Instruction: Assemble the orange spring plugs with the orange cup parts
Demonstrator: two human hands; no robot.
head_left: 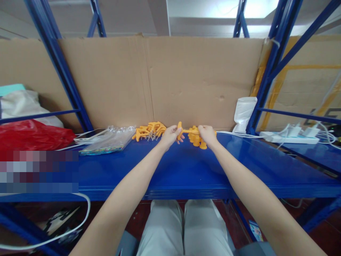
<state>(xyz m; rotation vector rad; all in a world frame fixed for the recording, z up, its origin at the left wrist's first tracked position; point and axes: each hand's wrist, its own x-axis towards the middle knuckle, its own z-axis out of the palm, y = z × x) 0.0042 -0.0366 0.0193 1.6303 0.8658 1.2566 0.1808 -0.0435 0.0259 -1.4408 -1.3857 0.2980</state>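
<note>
My left hand point(169, 136) is closed on the upright orange crosspiece of a corkscrew handle point(179, 128). A narrow orange shaft runs right from it towards my right hand point(208, 135), whose fingers wrap around an orange plastic piece, mostly hidden by them. Below and beside that hand stand several orange flared plastic parts point(196, 141) on the blue shelf point(186, 170). Left of my left hand lies a pile of orange corkscrew handles point(149, 128) with metal spirals point(152, 136) sticking out.
Clear plastic bags point(110, 140) lie left of the pile, near a red bag point(34, 137). A cardboard sheet point(186, 81) closes the back. At right are a white packet point(244, 113), a power strip point(290, 138) and white cables. Blue uprights point(271, 67) flank the shelf.
</note>
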